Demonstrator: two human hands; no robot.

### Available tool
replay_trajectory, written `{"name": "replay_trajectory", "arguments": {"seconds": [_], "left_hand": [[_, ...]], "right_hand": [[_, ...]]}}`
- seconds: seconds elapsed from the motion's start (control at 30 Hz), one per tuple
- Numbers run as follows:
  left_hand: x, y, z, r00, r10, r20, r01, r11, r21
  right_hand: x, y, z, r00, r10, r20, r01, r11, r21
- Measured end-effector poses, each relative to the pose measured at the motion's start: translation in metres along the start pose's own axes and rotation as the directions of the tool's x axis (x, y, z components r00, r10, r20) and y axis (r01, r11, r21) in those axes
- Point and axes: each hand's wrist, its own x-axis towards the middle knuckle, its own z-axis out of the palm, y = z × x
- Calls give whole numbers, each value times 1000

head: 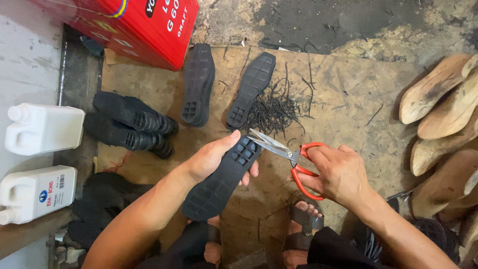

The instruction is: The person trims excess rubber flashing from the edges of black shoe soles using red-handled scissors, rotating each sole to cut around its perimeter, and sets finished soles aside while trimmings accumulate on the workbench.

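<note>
My left hand (214, 158) grips a black rubber shoe sole (219, 183), tread side up, held slanting above a brown board (343, 99). My right hand (338, 174) holds red-handled scissors (291, 155), fingers through the loops. The blades are parted and point left at the sole's upper tip. A heap of thin black rubber trimmings (274, 109) lies on the board just beyond the sole.
Two more black soles (199, 84) (251, 89) lie on the board, others stacked at left (132, 127). A red carton (144, 25) stands at the back left, two white plastic jugs (42, 129) (35, 192) on the left. Wooden shoe lasts (443, 114) pile up at right. My sandalled feet (303, 229) are below.
</note>
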Motion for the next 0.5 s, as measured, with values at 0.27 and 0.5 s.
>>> {"name": "replay_trajectory", "arguments": {"seconds": [0.27, 0.5], "left_hand": [[-2, 0, -3, 995, -98, -7, 98, 995, -4], [-1, -4, -3, 994, -96, 53, 96, 995, 2]], "right_hand": [[-2, 11, 0, 985, 52, 163, -53, 999, -2], [3, 14, -5, 990, -54, 129, 49, 998, 40]]}}
